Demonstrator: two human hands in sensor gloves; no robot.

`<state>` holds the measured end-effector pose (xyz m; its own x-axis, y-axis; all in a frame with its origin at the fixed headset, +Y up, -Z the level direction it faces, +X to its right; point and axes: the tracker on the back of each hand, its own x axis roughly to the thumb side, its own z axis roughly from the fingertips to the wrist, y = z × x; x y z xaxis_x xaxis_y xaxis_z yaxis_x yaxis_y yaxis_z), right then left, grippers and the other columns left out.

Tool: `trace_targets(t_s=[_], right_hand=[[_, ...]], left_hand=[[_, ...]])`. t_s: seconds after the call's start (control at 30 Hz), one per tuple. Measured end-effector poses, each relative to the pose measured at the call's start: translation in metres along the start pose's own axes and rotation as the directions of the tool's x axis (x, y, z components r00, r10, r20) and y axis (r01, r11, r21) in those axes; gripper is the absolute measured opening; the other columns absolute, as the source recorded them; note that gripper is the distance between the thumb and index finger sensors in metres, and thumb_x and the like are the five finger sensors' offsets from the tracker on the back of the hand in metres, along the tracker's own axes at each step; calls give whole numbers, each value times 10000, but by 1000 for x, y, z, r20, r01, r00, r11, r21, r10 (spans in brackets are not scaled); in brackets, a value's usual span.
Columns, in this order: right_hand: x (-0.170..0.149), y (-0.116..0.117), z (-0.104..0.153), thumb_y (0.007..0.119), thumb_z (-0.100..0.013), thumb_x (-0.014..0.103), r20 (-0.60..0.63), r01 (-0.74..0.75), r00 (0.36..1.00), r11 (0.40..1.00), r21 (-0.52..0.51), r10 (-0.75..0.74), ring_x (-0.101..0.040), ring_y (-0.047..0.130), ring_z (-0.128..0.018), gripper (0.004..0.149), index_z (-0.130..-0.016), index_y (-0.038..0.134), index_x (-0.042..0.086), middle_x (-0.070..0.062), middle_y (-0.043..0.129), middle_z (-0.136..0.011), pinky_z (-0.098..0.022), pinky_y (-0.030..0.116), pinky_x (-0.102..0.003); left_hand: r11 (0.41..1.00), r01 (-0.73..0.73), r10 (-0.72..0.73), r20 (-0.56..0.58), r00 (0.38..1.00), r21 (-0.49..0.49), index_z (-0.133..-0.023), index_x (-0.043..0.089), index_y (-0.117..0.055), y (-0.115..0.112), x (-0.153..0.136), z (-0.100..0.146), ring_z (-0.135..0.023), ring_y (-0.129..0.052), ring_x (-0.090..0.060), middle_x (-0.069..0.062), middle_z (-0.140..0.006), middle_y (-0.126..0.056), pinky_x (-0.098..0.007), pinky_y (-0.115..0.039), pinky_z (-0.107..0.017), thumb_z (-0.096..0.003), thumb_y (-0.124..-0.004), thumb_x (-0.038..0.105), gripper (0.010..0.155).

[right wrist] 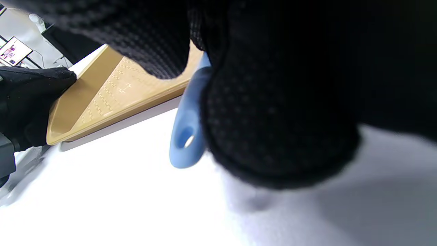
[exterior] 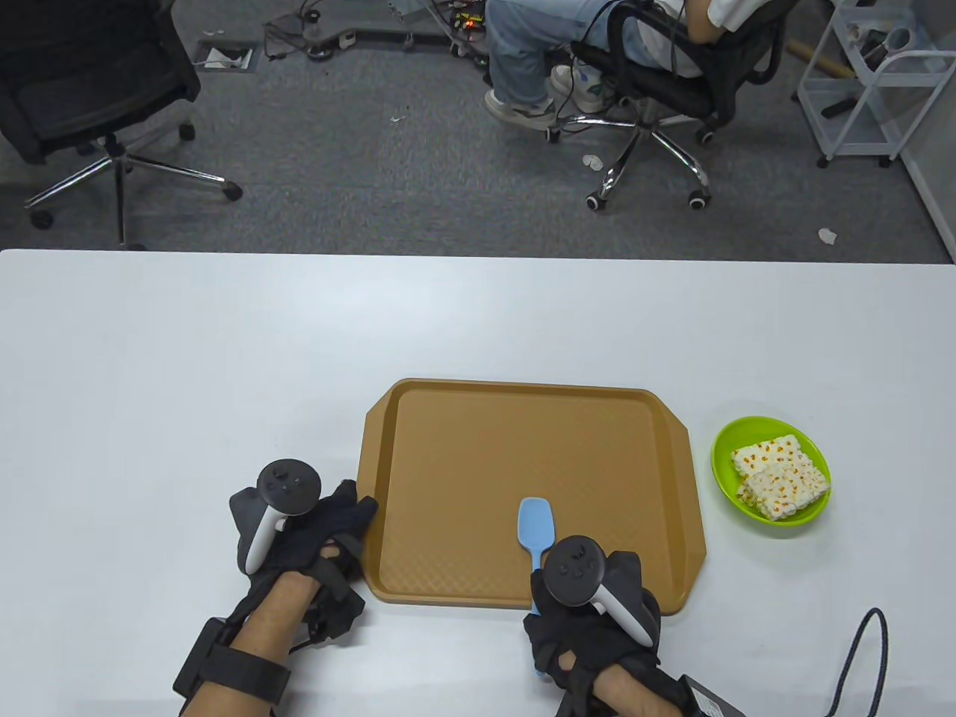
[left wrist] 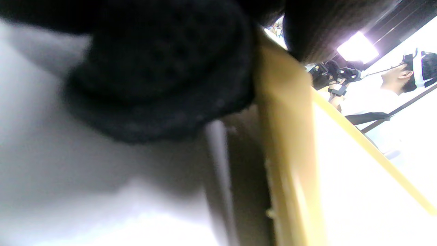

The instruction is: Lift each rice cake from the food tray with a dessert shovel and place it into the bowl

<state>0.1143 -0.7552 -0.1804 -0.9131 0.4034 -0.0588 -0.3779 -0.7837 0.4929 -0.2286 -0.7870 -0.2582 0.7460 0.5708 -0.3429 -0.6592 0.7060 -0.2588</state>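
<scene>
The brown food tray (exterior: 523, 463) holds no rice cakes. Several white rice cakes with orange specks (exterior: 780, 474) lie stacked in the green bowl (exterior: 721, 448) to the tray's right. My right hand (exterior: 545, 609) grips the handle of the blue dessert shovel (exterior: 536, 523), whose blade rests on the tray floor near the front edge. In the right wrist view the handle's holed end (right wrist: 186, 143) sticks out below my curled fingers (right wrist: 273, 130). My left hand (exterior: 351, 515) holds the tray's left rim (left wrist: 286, 136), with a curled finger (left wrist: 160, 75) on the table beside it.
The white table (exterior: 224, 373) stretches to the left and behind the tray. A black cable (exterior: 859, 657) lies at the front right. Beyond the far edge are office chairs and a seated person (exterior: 538, 52).
</scene>
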Motion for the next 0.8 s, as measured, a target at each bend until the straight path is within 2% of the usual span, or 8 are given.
trace_targets(t_s=[0.2,0.33,0.4,0.47,0.53,0.57,0.67,0.8], right_hand=[[-9,-12,4,765,-403,387,3,85,996,995,-50,-85,-196,1119,-143,675,-971,549,93,-147,1014,-546,-56,990,-348],[-27,-47,14,749,-399,423,23,245,968,929,-276,-249,-227,1098,-222,705,-987,525,106,-130,980,-623,-126,965,-387],[-42,-63,17,741,-389,459,71,292,955,877,-381,-287,-270,1081,-346,739,-1004,494,132,-137,936,-718,-235,941,-441],[-51,-71,17,755,-359,537,100,282,959,847,-451,-266,-312,1041,-493,844,-1025,410,148,-145,840,-846,-351,895,-506],[-57,-78,14,767,-331,594,124,169,985,837,-521,-121,-398,831,-827,935,-1046,304,209,-161,575,-1044,-582,709,-632],[-59,-80,12,762,-321,613,96,55,995,825,-562,-1,-432,708,-927,946,-1050,293,234,-144,481,-1089,-640,618,-663],[-63,-79,3,702,-312,681,15,-178,974,809,-561,224,-494,413,-1050,956,-1059,256,283,-101,249,-1146,-695,429,-713],[-67,-64,-16,653,-308,712,-35,-255,965,900,-354,260,-520,238,-1058,982,-1054,176,287,-107,72,-1126,-677,288,-741]], left_hand=[[999,-13,13,2,1000,-31,-984,152,-668,1,0,0,-153,-1084,-204,-89,-476,-1022,-361,-899,-22,-480,-774,523,634],[999,-33,34,7,999,-32,-993,111,-645,11,0,9,-303,-1100,-293,-168,-607,-1004,-429,-919,-134,-479,-751,542,680],[993,39,-43,39,998,115,-1001,116,-629,23,5,21,-404,-1097,-333,-187,-679,-988,-464,-923,-208,-469,-754,555,701],[967,118,-139,83,987,226,-1039,146,-552,31,12,30,-647,-1023,-407,-194,-837,-919,-541,-880,-387,-424,-782,635,818],[943,217,-254,124,959,253,-1088,227,-431,35,18,37,-1005,-672,-495,-180,-1107,-643,-689,-611,-656,-387,-760,739,927],[925,278,-316,118,941,259,-1098,259,-377,35,20,39,-1084,-506,-489,-146,-1174,-526,-729,-477,-708,-374,-738,777,961],[902,351,-387,110,916,252,-1107,302,-298,33,20,39,-1123,-274,-490,-117,-1234,-342,-775,-274,-705,-353,-692,839,1006],[892,411,-434,100,895,189,-1106,320,-255,23,16,31,-1115,-172,-498,-101,-1244,-257,-798,-226,-687,-323,-671,873,1045]])
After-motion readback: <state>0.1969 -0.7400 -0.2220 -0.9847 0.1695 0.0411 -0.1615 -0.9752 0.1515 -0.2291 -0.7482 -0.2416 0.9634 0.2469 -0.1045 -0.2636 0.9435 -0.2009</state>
